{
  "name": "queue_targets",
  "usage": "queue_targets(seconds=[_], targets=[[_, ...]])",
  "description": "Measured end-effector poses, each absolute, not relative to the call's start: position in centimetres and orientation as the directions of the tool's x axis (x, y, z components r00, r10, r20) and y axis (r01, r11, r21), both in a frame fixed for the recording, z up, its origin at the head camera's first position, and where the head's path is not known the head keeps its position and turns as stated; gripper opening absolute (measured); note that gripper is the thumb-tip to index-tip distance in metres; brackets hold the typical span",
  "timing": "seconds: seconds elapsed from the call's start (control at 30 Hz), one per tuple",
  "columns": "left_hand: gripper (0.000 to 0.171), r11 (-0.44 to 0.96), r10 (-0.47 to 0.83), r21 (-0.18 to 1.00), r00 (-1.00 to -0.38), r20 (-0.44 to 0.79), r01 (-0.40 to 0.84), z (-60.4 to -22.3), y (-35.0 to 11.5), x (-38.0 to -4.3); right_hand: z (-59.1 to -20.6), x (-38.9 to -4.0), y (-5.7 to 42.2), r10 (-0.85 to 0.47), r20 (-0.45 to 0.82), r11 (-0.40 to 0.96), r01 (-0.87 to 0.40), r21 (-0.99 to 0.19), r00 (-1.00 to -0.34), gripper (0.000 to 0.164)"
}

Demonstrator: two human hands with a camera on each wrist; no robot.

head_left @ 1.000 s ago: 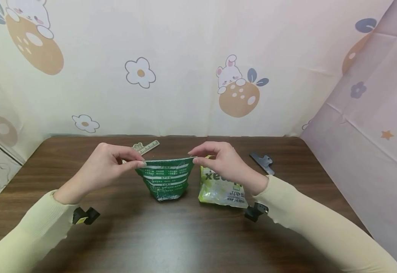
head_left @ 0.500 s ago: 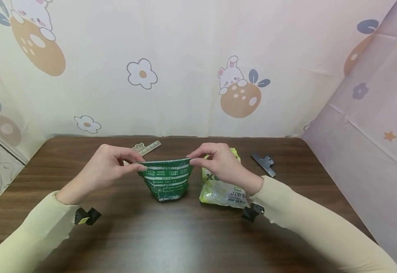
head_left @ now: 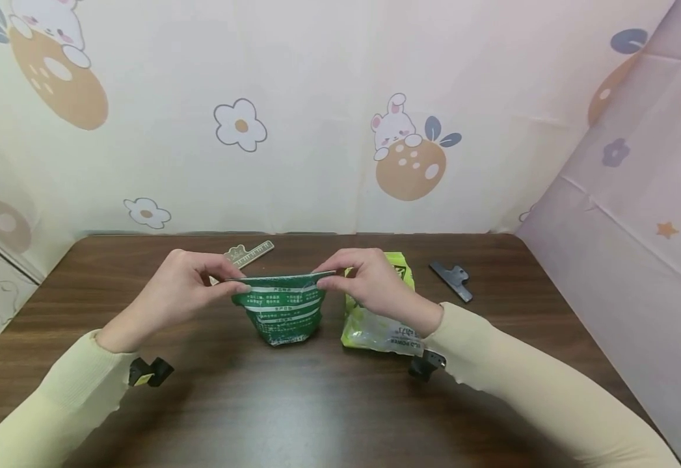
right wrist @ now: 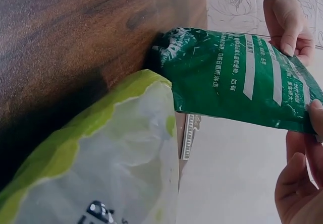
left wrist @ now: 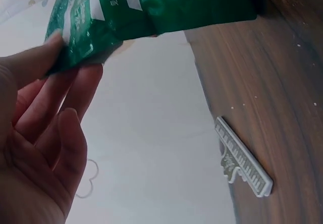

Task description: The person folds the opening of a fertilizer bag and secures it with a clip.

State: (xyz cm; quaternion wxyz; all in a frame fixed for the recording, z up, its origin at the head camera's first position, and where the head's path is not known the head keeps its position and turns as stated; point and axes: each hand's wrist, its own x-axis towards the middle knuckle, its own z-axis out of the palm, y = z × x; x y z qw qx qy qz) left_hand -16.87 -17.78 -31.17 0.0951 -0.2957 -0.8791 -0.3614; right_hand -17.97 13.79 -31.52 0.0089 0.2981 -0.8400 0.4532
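Observation:
A green plastic bag (head_left: 284, 315) with white stripes and printed text stands upright on the brown table, its top edge drawn straight between both hands. My left hand (head_left: 182, 286) pinches the left end of that edge between thumb and fingers. At the right end, my right hand (head_left: 369, 281) pinches it the same way. The left wrist view has the left thumb lying over the front of the green bag (left wrist: 171, 7), fingers behind it. Seen from the right wrist, the green bag (right wrist: 217, 72) stretches between the two hands.
Right of the green bag lies a yellow-green and clear bag (head_left: 375, 330), partly covered by the right hand and wrist. A dark grey clip (head_left: 451, 281) rests farther right. Behind the left hand is a pale clip (head_left: 253, 253) with a piano-key pattern. A patterned curtain (head_left: 311, 130) rises behind the table.
The right hand has slid slightly left along the green bag's top edge, uncovering more of the yellow-green bag. The left hand keeps its pinch almost in place.

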Motion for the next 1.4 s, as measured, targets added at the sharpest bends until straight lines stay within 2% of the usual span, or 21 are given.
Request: queue_targets(seconds=[0.3,0.47,0.73,0.97,1.2,1.4], targets=[[0.005,0.552,0.416,0.69,-0.872,0.259,0.468,-31.3,-19.4,-17.3,-31.8,-17.7,13.5,-0.488,0.327,0.442,-0.553,-0.707,-0.809,0.008],[0.018,0.555,0.364,0.732,-0.907,0.214,0.395,-31.4,-20.4,-18.4,-31.8,-17.6,13.4,-0.48,0.331,0.46,-0.554,-0.694,-0.812,0.008],[0.036,0.67,0.283,0.686,-0.952,0.114,0.282,-33.0,-21.6,-21.3,-31.7,-17.5,13.3,-0.482,0.319,0.468,-0.547,-0.693,-0.816,0.008],[0.037,0.745,0.246,0.621,-0.966,0.087,0.245,-34.8,-23.1,-23.1,-31.8,-17.6,13.2,-0.489,0.324,0.459,-0.555,-0.694,-0.81,0.008],[0.044,0.808,0.276,0.557,-0.958,-0.073,0.19,-36.3,-23.1,-24.8,-31.9,-17.7,13.2,-0.491,0.335,0.452,-0.564,-0.692,-0.804,0.008],[0.047,0.831,0.301,0.513,-0.949,-0.092,0.214,-37.0,-21.9,-26.5,-31.8,-17.8,13.3,-0.493,0.366,0.446,-0.59,-0.673,-0.79,0.008]])
